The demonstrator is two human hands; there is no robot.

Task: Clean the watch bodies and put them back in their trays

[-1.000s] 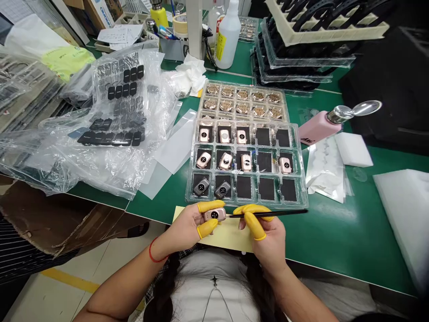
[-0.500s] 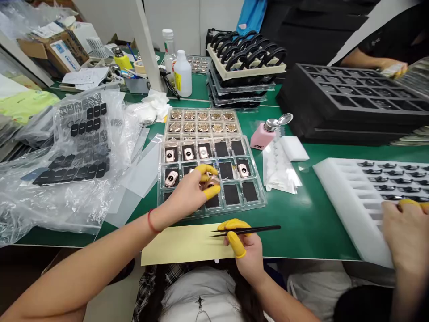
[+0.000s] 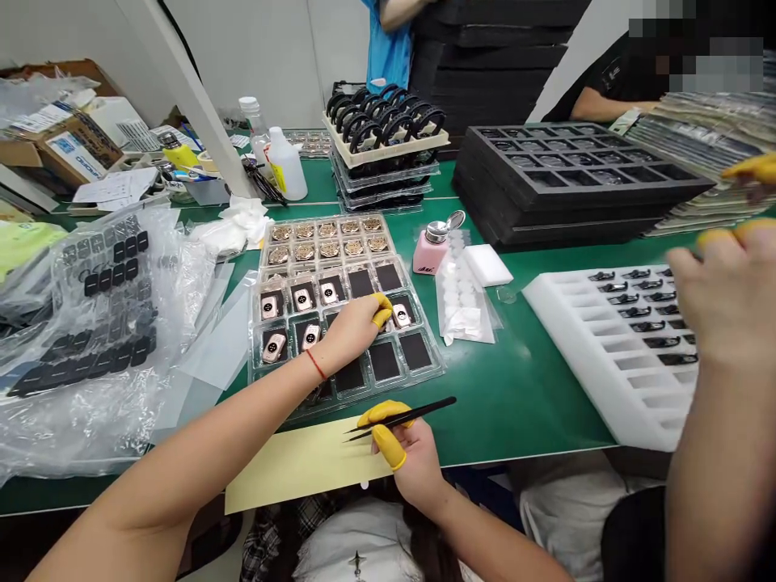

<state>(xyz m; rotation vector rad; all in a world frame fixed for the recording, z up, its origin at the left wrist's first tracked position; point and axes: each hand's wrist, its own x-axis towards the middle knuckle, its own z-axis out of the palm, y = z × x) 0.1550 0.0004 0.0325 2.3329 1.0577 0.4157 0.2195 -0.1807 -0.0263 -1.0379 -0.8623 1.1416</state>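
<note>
A clear plastic tray (image 3: 424, 369) with black-lined compartments holds several rose-gold watch cases (image 3: 275, 347). Over its right part is my left hand (image 3: 357, 323), with yellow finger covers, its fingertips pinched beside a watch case (image 3: 401, 315) in the middle row; what they hold is hidden. My right hand (image 3: 407, 453), also with yellow finger covers, holds black tweezers (image 3: 418, 411) above a yellow sheet (image 3: 303, 465) at the table's front edge. The tweezer tips point left and are slightly apart. Round gold watch parts (image 3: 328, 230) fill the tray section behind.
A pink pump bottle (image 3: 429, 257), white pad (image 3: 487, 265) and plastic strips stand right of the tray. Black foam trays (image 3: 515, 206) and stacked watch bands are behind. A co-worker's hands are over a white foam tray (image 3: 582, 364) at right. Plastic bags (image 3: 121, 412) lie left.
My left hand has moved right across the tray, near the right-hand watch case. A watch case shows in the middle row where my hand covered it. The co-worker's hand has lifted from the foam tray.
</note>
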